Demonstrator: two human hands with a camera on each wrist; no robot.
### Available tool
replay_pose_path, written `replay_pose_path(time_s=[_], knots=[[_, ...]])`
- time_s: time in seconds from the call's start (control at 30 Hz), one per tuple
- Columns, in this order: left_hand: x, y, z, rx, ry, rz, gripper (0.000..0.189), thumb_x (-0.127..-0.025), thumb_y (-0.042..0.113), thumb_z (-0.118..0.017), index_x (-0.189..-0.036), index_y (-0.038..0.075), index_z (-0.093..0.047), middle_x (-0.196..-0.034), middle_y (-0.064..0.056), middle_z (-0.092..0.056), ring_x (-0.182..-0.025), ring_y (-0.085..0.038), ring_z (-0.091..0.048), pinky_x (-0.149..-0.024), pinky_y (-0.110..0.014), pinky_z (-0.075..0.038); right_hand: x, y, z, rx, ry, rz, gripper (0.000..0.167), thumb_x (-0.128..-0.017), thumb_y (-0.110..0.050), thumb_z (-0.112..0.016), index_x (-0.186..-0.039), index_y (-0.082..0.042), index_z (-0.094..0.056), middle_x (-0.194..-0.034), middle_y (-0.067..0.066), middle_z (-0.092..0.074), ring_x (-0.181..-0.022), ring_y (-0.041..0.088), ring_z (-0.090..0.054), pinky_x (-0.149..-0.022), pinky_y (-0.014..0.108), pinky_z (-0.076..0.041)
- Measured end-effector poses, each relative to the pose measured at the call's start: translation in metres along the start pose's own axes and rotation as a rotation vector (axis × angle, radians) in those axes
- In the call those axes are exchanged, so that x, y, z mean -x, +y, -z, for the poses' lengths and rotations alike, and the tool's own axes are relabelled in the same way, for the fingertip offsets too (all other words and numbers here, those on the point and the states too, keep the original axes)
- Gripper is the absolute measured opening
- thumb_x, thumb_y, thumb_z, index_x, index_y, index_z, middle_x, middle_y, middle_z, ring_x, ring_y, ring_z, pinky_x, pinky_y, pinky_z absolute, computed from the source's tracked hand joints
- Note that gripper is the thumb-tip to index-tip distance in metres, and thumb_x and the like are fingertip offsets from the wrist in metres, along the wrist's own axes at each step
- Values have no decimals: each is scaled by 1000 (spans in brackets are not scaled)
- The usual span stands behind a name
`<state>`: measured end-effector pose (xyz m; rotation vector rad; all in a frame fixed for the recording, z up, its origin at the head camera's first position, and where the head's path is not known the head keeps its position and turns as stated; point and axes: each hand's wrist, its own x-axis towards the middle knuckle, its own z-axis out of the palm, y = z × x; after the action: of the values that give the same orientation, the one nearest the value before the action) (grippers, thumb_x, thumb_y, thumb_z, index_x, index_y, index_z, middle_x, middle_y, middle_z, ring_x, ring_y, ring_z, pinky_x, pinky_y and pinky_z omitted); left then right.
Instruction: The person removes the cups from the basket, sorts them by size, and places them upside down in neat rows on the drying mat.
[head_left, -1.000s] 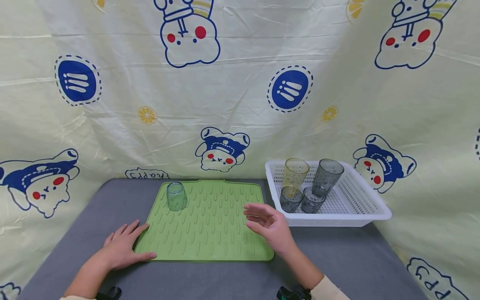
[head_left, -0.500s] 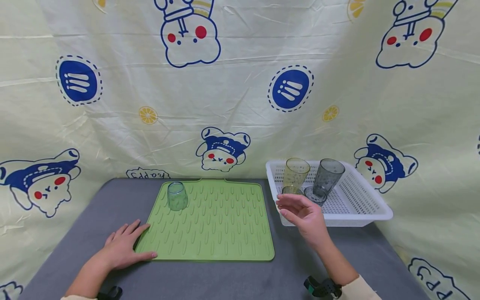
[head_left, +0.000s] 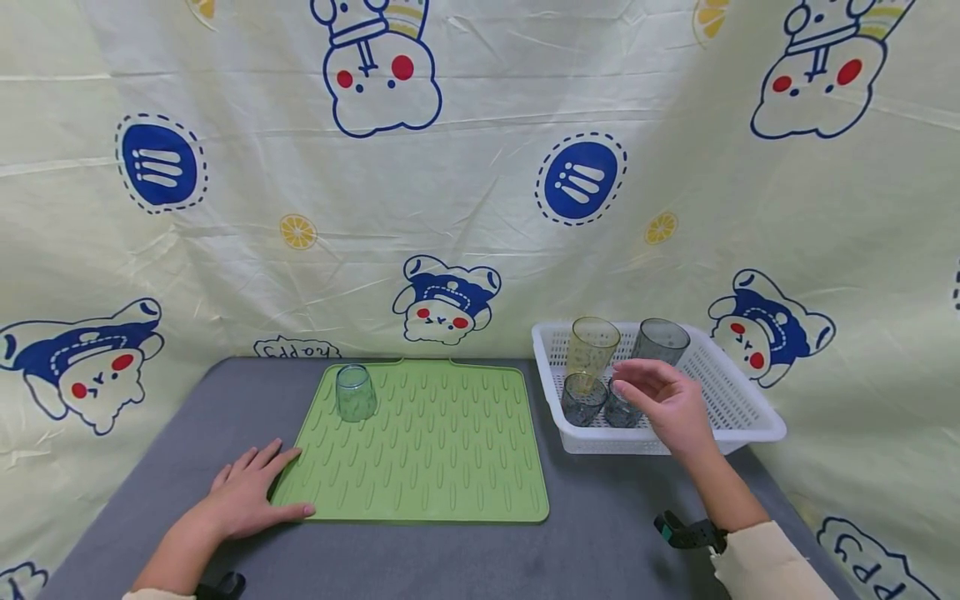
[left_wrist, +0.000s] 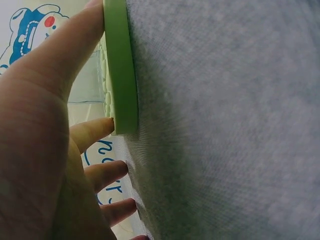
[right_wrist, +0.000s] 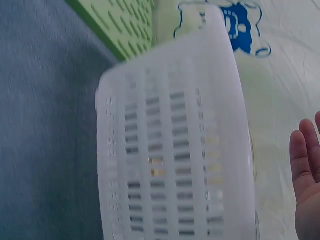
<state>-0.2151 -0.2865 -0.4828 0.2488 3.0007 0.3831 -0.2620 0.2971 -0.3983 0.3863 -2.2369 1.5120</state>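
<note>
My left hand [head_left: 243,497] lies spread at the near left corner of a green ridged drying mat [head_left: 435,450], its thumb and index finger touching the edge. One bluish glass tumbler [head_left: 356,400] stands on the mat's far left part. Over the near rim of a white basket [head_left: 723,392], my right hand [head_left: 671,408] hovers with bent fingers and nothing in its grasp. Inside the basket are a tall yellowish glass [head_left: 588,343], a tall grey glass [head_left: 663,337] and two short grey glasses, the left one [head_left: 582,406] in plain sight, the right one [head_left: 618,408] partly behind the hand.
A grey cloth [head_left: 480,558] covers the table. Behind it hangs a pale printed curtain [head_left: 480,183]. The basket's slotted side wall [right_wrist: 165,150] rises close before the right wrist view, with the mat's corner beyond it.
My right hand has moved from over the mat's right side to the right, over the basket. My left hand has kept its place at the mat's corner.
</note>
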Motion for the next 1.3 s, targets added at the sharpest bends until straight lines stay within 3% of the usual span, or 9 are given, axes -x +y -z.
replay_pose_path(time_s=[0.17,0.4,0.5,0.6,0.67,0.73,0.8,0.93,1.3], knots=[[0,1,1,6,4,-4,102,-77,77,-69,-152,11,-48,-158,-31,-37,-139,-65,-32,-101,-84,-29,-12,11,20,131,-14,-40,38,-96,-23,-75,-127,-4,-67,-118,2,-74,-100,-5,-68,-83,10,-55],[2,1,3,13,21,-7,101,-77,76,-70,-151,11,-50,-157,-31,-39,-138,-65,-34,-99,-83,-32,-26,24,41,280,-100,-71,45,-96,-35,-73,-130,-6,-66,-125,18,-69,-99,-13,-62,-83,4,-50],[3,1,3,15,36,-16,101,-77,76,-71,-150,11,-50,-156,-31,-40,-138,-65,-34,-99,-83,-33,-32,27,47,315,-146,-92,47,-96,-37,-73,-131,-5,-66,-129,20,-66,-103,-6,-64,-83,5,-50],[4,3,3,14,58,-34,100,-77,75,-71,-150,10,-51,-155,-31,-41,-137,-63,-36,-98,-82,-34,-37,30,52,366,-205,-121,51,-95,-40,-74,-132,-5,-65,-134,22,-64,-112,19,-69,-85,15,-57],[5,5,3,17,78,-52,99,-77,74,-72,-149,10,-52,-155,-30,-42,-137,-61,-38,-97,-81,-36,-39,32,55,400,-248,-144,54,-94,-42,-74,-134,-6,-64,-137,23,-62,-118,36,-67,-90,30,-61],[6,8,3,23,110,-72,97,-77,73,-73,-148,11,-53,-154,-28,-44,-138,-58,-40,-96,-80,-38,-42,35,57,425,-293,-161,57,-94,-43,-74,-136,-5,-62,-139,23,-61,-125,45,-61,-97,46,-59],[5,12,2,35,148,-97,95,-77,72,-75,-148,12,-54,-153,-26,-46,-138,-56,-40,-97,-79,-38,-44,38,58,440,-329,-176,60,-93,-43,-75,-138,-4,-60,-141,24,-59,-129,47,-56,-102,57,-53],[3,21,-2,51,221,-153,93,-77,69,-77,-147,12,-55,-153,-24,-48,-139,-53,-41,-101,-78,-37,-49,43,59,471,-385,-196,68,-91,-46,-77,-141,-5,-57,-144,27,-55,-134,49,-50,-105,64,-49],[-5,50,-11,160,287,-257,86,-83,58,-78,-151,13,-50,-155,-20,-46,-143,-46,-41,-106,-74,-37,-56,54,58,519,-477,-234,77,-87,-43,-81,-147,-5,-51,-151,29,-48,-137,51,-46,-100,66,-50]])
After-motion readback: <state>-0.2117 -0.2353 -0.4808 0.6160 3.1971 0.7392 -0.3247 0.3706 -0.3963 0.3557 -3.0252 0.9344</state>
